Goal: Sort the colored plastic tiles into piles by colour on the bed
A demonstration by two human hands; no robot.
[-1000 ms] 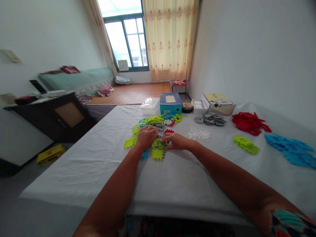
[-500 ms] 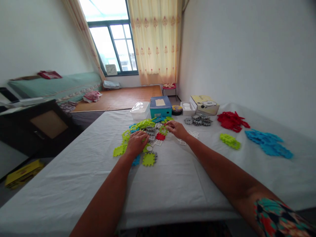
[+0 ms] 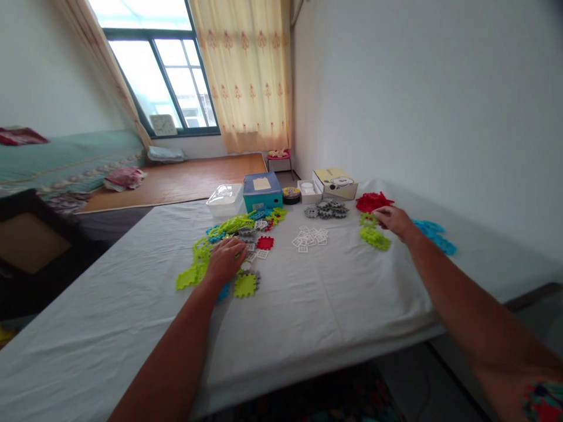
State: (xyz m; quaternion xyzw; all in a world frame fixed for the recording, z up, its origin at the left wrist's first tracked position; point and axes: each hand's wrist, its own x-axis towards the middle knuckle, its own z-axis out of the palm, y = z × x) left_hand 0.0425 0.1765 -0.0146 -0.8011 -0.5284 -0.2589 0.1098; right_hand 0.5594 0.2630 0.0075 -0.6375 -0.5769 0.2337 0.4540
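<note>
My right hand [image 3: 392, 220] pinches a lime-green plastic building piece with notched edges [image 3: 368, 220] between thumb and fingers. It is just above a small stack of green pieces [image 3: 375, 238], with a red pile [image 3: 373, 201] behind it and a blue pile [image 3: 440, 237] partly hidden by my wrist. Over on the left, my left hand [image 3: 226, 258] lies with fingers stretched across a mixed heap of green, blue, grey and white pieces [image 3: 201, 251]; its fingertips are partly lost among them. A red square piece [image 3: 265, 242] lies at the heap's right edge.
White lattice squares [image 3: 310, 237] and grey pieces [image 3: 328, 209] form separate piles mid-table. Along the back stand a clear plastic box [image 3: 225, 200], a blue box [image 3: 263, 193], a round tin [image 3: 291, 195], a small white box [image 3: 309, 191] and a yellow box [image 3: 335, 184].
My right hand has carried a green piece from the mixed heap over to the green stack on the right. My left hand stays on the heap. The view has turned right.
</note>
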